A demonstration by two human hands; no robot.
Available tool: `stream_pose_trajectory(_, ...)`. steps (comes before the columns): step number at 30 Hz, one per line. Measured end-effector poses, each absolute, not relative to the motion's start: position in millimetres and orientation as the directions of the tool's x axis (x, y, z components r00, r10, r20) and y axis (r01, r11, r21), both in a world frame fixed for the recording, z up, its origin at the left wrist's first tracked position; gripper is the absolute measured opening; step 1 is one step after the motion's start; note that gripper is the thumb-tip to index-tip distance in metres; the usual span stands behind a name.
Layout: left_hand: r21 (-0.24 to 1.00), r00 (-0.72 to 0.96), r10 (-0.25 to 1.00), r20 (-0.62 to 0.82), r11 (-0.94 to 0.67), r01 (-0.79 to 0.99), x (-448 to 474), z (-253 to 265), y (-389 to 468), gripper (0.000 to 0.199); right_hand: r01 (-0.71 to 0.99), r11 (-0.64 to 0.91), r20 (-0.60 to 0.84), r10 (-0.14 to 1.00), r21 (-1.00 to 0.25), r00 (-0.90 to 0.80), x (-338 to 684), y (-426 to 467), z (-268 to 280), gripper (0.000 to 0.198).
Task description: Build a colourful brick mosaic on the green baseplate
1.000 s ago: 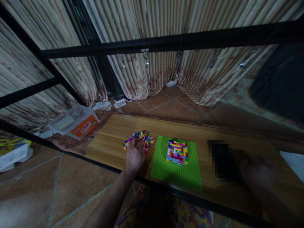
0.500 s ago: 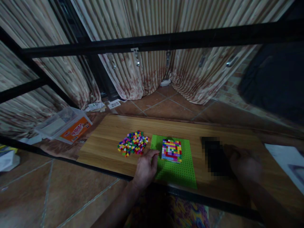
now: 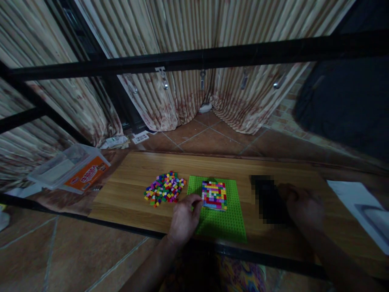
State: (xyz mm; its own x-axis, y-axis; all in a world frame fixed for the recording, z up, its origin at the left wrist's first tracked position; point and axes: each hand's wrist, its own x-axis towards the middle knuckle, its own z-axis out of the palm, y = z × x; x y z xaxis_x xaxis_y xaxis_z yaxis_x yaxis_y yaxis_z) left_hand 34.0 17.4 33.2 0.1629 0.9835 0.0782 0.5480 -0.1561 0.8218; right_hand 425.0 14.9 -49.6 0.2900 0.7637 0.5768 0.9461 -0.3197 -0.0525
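My left hand (image 3: 184, 218) is closed in a pinch at the left edge of a multicoloured build of small toy bricks (image 3: 214, 195). Anything between its fingertips is too small to make out. The build sits on the upper part of a green studded baseplate (image 3: 227, 227). To the left lies a loose pile of mixed small bricks (image 3: 165, 188). My right hand (image 3: 304, 207) has its fingers curled at the right edge of a dark, flat, pixelated slab (image 3: 270, 200), whose details are hidden.
The long wooden tabletop (image 3: 127, 178) has a dark front edge. A clear plastic bin with an orange label (image 3: 86, 174) stands at the left. White paper (image 3: 355, 207) lies at the right. Behind are a dark metal bar (image 3: 182, 61) and striped curtains (image 3: 188, 24).
The whole view has shifted, so the table and bin appear farther left. My left hand stays pinched beside the brick build; my right hand stays by the dark slab.
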Motion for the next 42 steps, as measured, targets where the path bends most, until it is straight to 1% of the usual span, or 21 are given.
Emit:
stream_pose_trajectory(3,0.832,0.157,0.986,0.058,-0.135,0.539,35,34,21,0.011,0.947,-0.314,0.580,0.760,-0.067,0.293,425,15,-51,0.036)
stream_pose_trajectory(6,0.875,0.134,0.990,0.031,-0.091,0.476,36,31,26,0.010,0.948,-0.311,0.597,0.750,-0.064,0.286,424,15,-50,0.035)
stream_pose_trajectory(9,0.935,0.102,0.995,-0.016,-0.022,0.355,36,25,32,0.009,0.948,-0.314,0.603,0.745,-0.059,0.284,423,15,-49,0.036)
stream_pose_trajectory(13,0.976,0.108,0.987,-0.123,0.101,0.190,35,21,40,0.018,0.947,-0.320,0.598,0.752,-0.038,0.278,422,15,-48,0.037)
stream_pose_trajectory(17,0.968,0.153,0.969,-0.195,0.164,0.192,33,26,46,0.023,0.943,-0.327,0.593,0.748,-0.061,0.297,422,15,-48,0.035)
stream_pose_trajectory(22,0.962,0.161,0.966,-0.204,0.168,0.213,35,29,50,0.025,0.932,-0.351,0.568,0.750,-0.093,0.339,421,14,-48,0.034)
stream_pose_trajectory(28,0.967,0.169,0.957,-0.235,0.212,0.144,35,22,52,0.024,0.942,-0.329,0.576,0.757,-0.070,0.307,421,14,-46,0.035)
stream_pose_trajectory(31,0.969,0.175,0.954,-0.243,0.230,0.092,35,20,51,0.024,0.936,-0.346,0.563,0.763,-0.060,0.318,421,14,-45,0.036)
stream_pose_trajectory(35,0.968,0.185,0.951,-0.247,0.233,0.095,36,22,49,0.026,0.934,-0.355,0.565,0.763,-0.038,0.313,422,14,-47,0.037)
stream_pose_trajectory(40,0.971,0.188,0.954,-0.233,0.220,0.090,34,23,46,0.029,0.947,-0.321,0.601,0.751,-0.031,0.274,425,15,-51,0.036)
stream_pose_trajectory(42,0.972,0.199,0.951,-0.235,0.225,0.072,31,22,45,0.029,0.941,-0.336,0.610,0.739,-0.033,0.286,425,15,-51,0.037)
